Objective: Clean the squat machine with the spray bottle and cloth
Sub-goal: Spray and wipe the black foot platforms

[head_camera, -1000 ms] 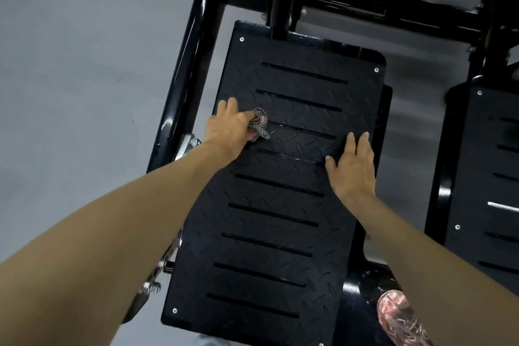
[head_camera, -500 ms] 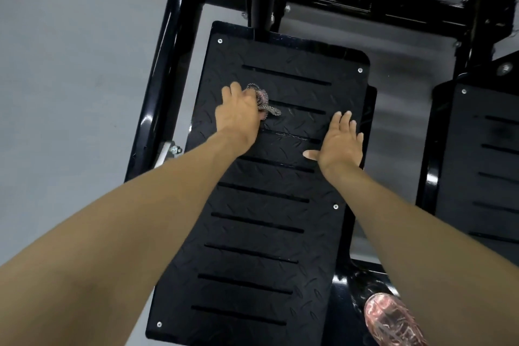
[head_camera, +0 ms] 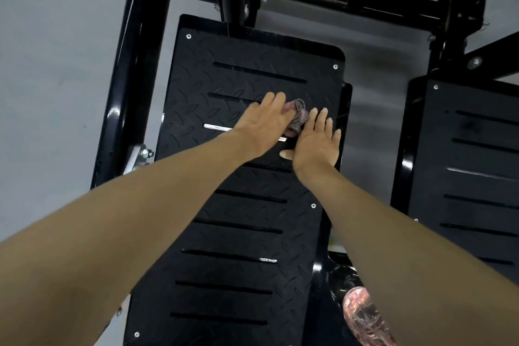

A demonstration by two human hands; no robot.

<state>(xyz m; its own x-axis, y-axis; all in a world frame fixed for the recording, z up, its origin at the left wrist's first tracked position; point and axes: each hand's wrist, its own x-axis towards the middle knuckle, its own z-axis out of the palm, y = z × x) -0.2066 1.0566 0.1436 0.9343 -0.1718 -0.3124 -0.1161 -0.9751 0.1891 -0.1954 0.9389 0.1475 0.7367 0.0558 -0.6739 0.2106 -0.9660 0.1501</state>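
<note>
Left hand (head_camera: pixel 264 126) presses the bunched cloth (head_camera: pixel 298 118) on the footplate (head_camera: pixel 238 233), fingers closed over it; right hand (head_camera: pixel 316 143) lies flat at three o'clock, fingers spread. Lower plate looks unwiped; the bottle is possibly the pink object at five o'clock.

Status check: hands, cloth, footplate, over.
Left hand pressing cloth on left footplate. Right hand flat beside it, empty. Nothing in the way.
</note>
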